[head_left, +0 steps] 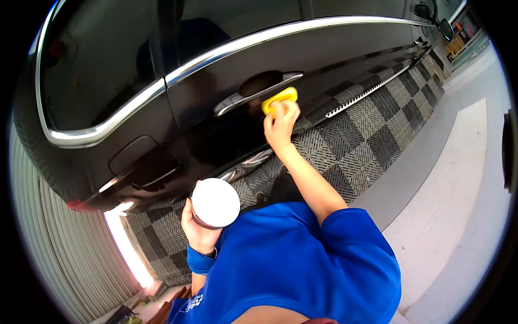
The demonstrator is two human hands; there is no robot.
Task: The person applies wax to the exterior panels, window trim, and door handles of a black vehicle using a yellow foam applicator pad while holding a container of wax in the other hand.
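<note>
In my right hand (281, 123) is a yellow sponge pad (280, 100), its fingers closed round it. The pad is against the dark car door (226, 129), just below the right part of the chrome-trimmed door handle (258, 95). My left hand (198, 229) grips a round tub (216, 203) with a white top and a dark side, held near my body at waist height. Glare hides any detail on the tub's white top. A blue band sits on my left wrist.
Beside the car runs a grey and black checkered tile floor (372, 129). A fuel flap (144, 161) lies left of the door. Bright light strip (127, 248) and ribbed shutter (65, 232) stand at left; shelves (467, 46) are far right.
</note>
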